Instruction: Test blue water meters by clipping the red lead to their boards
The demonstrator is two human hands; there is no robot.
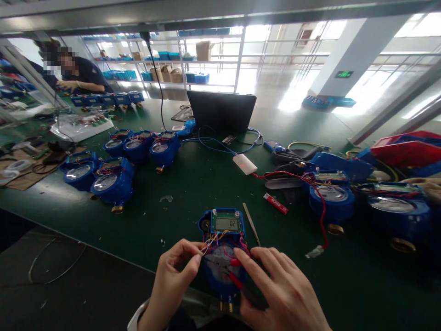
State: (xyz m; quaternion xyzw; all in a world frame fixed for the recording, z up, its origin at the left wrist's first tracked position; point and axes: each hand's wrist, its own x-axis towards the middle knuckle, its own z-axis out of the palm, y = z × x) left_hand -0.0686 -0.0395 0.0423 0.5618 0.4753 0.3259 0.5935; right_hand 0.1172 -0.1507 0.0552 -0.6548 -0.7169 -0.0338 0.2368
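Your meter (222, 286): smooth blue casing with a soft gloss.
Its end fitting (223, 306): shiny, brass-coloured metal.
Your wires (217, 238): smooth, plastic-looking coating.
Your pliers (235, 278): dark metal jaws, smooth red grips that look like plastic.
Your tweezers (251, 224): dull silvery metal.
Your bench top (200, 184): smooth green surface with a low sheen.
Dark cloth (294, 157) to your right: soft-looking, creased, matt fabric.
Far carton (204, 50): plain matt cardboard.
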